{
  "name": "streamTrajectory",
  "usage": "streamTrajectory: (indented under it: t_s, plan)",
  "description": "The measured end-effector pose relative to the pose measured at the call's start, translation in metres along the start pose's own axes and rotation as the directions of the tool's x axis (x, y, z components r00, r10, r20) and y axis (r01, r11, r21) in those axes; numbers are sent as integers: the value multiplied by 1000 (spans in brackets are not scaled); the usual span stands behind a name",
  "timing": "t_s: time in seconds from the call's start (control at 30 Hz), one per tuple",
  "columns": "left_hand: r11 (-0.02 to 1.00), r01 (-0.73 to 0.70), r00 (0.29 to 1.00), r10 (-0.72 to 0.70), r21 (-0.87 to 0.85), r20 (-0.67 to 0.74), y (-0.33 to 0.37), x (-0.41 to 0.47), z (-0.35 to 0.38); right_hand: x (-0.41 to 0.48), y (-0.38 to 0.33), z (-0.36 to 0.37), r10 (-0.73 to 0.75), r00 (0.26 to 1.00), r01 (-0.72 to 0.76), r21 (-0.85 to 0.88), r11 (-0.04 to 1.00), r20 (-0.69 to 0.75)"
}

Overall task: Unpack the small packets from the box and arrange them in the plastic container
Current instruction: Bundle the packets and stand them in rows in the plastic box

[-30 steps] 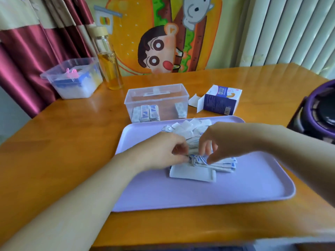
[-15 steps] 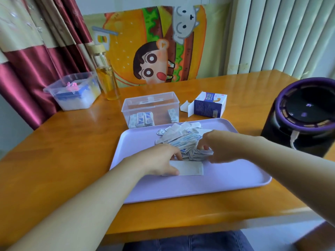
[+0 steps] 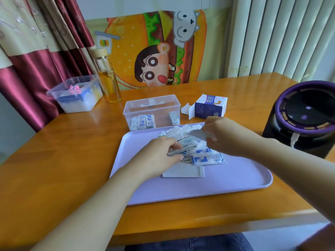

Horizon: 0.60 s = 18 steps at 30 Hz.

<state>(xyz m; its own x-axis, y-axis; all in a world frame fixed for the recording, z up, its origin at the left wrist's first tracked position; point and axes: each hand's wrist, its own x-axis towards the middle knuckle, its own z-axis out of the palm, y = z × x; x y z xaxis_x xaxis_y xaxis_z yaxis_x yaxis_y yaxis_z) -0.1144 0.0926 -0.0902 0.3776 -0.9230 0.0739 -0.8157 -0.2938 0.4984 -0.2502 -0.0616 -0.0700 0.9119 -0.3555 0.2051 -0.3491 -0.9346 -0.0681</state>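
Left hand [image 3: 163, 154] curled round a sheaf of packets [image 3: 188, 144] on the tray [image 3: 235, 178]; right hand [image 3: 223, 134] pinches one white packet [image 3: 198, 135] above the pile. Container [image 3: 152, 105] sits just beyond the tray's far edge, straight ahead of the left hand, which looks the nearer; stored packets [image 3: 143, 122] stand on end at its near wall

Left hand [image 3: 158, 158] hides near side of packets [image 3: 206, 158] it grips | right hand [image 3: 223, 135] pinches white piece [image 3: 199, 134], too blurred to ID | box [image 3: 210, 109] print too sm. to read | appliance [image 3: 304, 122] cut by rt edge
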Motion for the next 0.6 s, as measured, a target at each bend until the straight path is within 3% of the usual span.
streamTrajectory:
  t_s: [0.07, 0.1, 0.17, 0.23, 0.33, 0.4, 0.6]
  plan:
    - [938, 63, 994, -91, -342, -65, 8, -3, 5, 0, -13, -11, 57, 994, -35, 229, 973, -91]
    - [838, 91, 990, -134, -538, -42, 13, -6, 10, 1, -22, -14, 95, 989, -52, 333, 942, -115]
    - [531, 93, 986, -166, -842, 4, 28, -12, 21, 3, -41, -11, 115, 982, -37, 449, 893, -147]
    - [237, 54, 982, -187, -970, 9, 36, -14, 31, 6, -58, -1, 126, 975, -18, 503, 864, -182]
    - [-120, 79, 956, -273, -990, 109, 35, -14, 37, 10, -70, 18, 106, 990, -47, 502, 864, -90]
    - [-219, 105, 939, -298, -970, 169, 27, -17, 36, 10, -72, 24, 47, 999, -29, 512, 859, -22]
    - [-351, 199, 940, -194, -915, 279, 15, -28, 31, -1, -69, 8, -173, 950, -30, 629, 777, 259]
